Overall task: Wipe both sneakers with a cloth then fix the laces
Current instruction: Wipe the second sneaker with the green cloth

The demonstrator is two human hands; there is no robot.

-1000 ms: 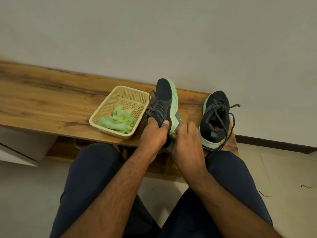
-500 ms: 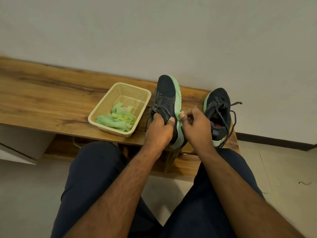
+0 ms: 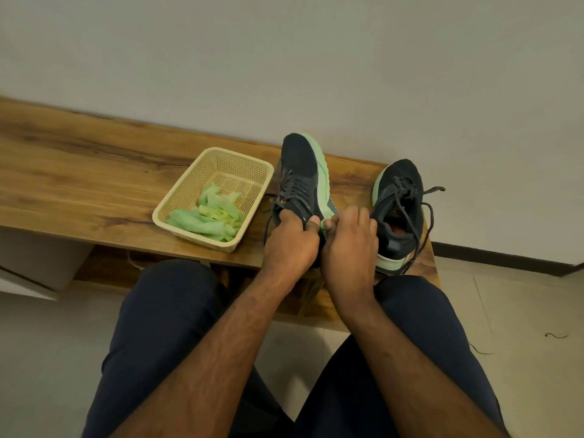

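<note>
Head view: nearest are the person's two forearms, reaching out over dark trousers to the front edge of the wooden bench (image 3: pixel 79 172). The left hand (image 3: pixel 289 245) grasps the left sneaker (image 3: pixel 301 175) at its heel and collar, thumb curled over the top, holding it tipped on its side with the toe pointing away. The right hand (image 3: pixel 349 245) sits just beside it, fingers curled in against the pale green sole edge. A scrap of green shows at the fingertips; it may be the cloth, but I cannot tell it from the sole, so what this hand pinches is uncertain.

The step looks like wiping this shoe's sole side. To do it well, keep the heel clamped steady and draw the wiping hand along the rim toward the toe, turning the shoe rather than twisting the wrist.

To the right, the second sneaker (image 3: pixel 398 213) rests upright on the bench, its laces (image 3: pixel 423 197) loose and trailing. On the left a cream basket (image 3: pixel 218 153) holds green cloths (image 3: pixel 208 216). Farthest is the plain wall (image 3: pixel 284 58).
</note>
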